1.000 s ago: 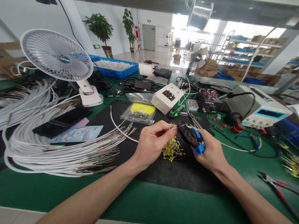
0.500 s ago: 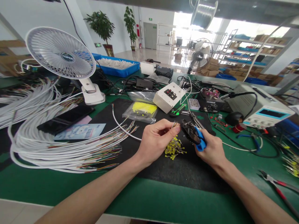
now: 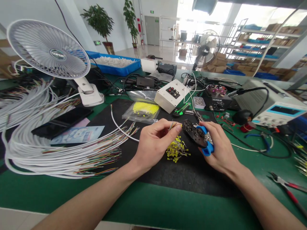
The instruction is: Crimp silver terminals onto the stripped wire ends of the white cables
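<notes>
My left hand (image 3: 155, 137) is closed in a pinch on the thin coloured wires (image 3: 173, 125) of a white cable (image 3: 121, 130), which trails to the left behind it. A small yellow tip shows at the fingertips. In my right hand (image 3: 222, 147) are crimping pliers (image 3: 195, 134) with a black head and blue handles, the handles spread apart. Their head lies just right of the left fingertips, with a small gap. Beneath the hands, a heap of yellow-ended metal terminals (image 3: 177, 148) rests on the black mat (image 3: 172, 179).
A bundle of white cables (image 3: 64, 159) with stripped ends covers the left side, beside a phone (image 3: 62, 121) and a white fan (image 3: 90, 95). Behind the hands are a bag of yellow pieces (image 3: 144, 110) and a switch box (image 3: 171, 95). Red-handled cutters (image 3: 287, 188) lie right.
The crimping pliers' handles have spread wider and their head has shifted slightly off the left fingertips. My left hand keeps its pinch on the wires. The whole view has shifted a little.
</notes>
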The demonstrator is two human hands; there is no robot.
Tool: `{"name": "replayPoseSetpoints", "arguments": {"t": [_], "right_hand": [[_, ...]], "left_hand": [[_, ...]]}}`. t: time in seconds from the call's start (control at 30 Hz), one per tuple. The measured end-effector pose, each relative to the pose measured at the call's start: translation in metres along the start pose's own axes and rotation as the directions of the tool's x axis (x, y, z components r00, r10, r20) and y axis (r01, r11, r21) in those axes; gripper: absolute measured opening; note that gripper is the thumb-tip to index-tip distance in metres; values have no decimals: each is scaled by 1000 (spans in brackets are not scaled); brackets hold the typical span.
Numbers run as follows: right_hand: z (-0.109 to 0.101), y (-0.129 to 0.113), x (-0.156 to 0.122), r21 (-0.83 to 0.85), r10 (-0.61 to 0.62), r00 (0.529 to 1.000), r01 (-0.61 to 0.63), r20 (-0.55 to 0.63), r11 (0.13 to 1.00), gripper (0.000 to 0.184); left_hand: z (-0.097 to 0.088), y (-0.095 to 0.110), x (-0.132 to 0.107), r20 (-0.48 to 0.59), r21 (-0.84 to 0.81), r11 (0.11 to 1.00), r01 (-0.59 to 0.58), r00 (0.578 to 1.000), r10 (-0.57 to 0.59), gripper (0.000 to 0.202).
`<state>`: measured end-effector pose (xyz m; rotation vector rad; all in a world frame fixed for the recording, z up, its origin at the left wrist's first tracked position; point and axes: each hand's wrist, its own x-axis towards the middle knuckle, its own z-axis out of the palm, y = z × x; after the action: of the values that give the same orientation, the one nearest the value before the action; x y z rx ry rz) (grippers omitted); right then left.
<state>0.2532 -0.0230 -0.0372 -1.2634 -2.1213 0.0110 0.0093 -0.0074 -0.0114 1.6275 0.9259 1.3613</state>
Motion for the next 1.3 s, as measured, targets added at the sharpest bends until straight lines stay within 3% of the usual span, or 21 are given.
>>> {"name": "replayPoseSetpoints", "arguments": {"t": [0.13,0.2,0.23,0.3,0.33,0.37,0.4,0.43,0.57,0.63,0.83,1.1,1.2,1.3], "right_hand": [[-5,-5,1,151,206,977,-197,-46,969,60],[-6,-4,1,292,349,934,-316,-70,903,50],[-6,-3,0,374,413,907,-358,-76,855,47],[-5,-1,-1,526,506,860,-398,-73,752,44],[-5,0,-2,583,532,844,-401,-65,707,44],[-4,1,-2,622,548,835,-401,-54,673,43],[-3,1,-2,646,556,830,-399,-47,650,43],[-2,0,-2,659,560,828,-400,-39,637,42],[-1,-4,-1,682,556,831,-417,18,601,38],[-1,-6,0,696,554,832,-423,44,580,37],[-3,-10,-1,726,557,830,-403,33,558,38],[-4,-4,0,799,610,791,-333,-52,500,38],[-4,-2,1,797,618,784,-332,-65,505,39],[-3,0,1,814,627,777,-327,-57,480,42]], "left_hand": [[2,3,-3,49,96,995,-11,999,6,15],[3,5,-6,238,179,982,-59,971,15,14],[3,6,-7,383,217,968,-123,923,31,15],[5,5,-10,654,249,920,-304,753,72,15],[6,3,-11,743,246,886,-392,664,88,16],[7,1,-12,793,247,849,-467,601,101,19],[8,-2,-12,813,263,810,-524,573,106,22],[9,-6,-11,810,300,768,-566,577,108,25],[16,-22,-7,693,547,570,-613,713,102,26],[20,-28,-5,677,608,495,-621,731,86,24],[29,-22,-5,749,608,358,-709,661,38,18],[36,-18,2,877,459,202,-865,478,56,20],[38,-20,2,877,462,181,-868,478,57,21],[35,-24,2,848,498,234,-835,525,72,21]]}}
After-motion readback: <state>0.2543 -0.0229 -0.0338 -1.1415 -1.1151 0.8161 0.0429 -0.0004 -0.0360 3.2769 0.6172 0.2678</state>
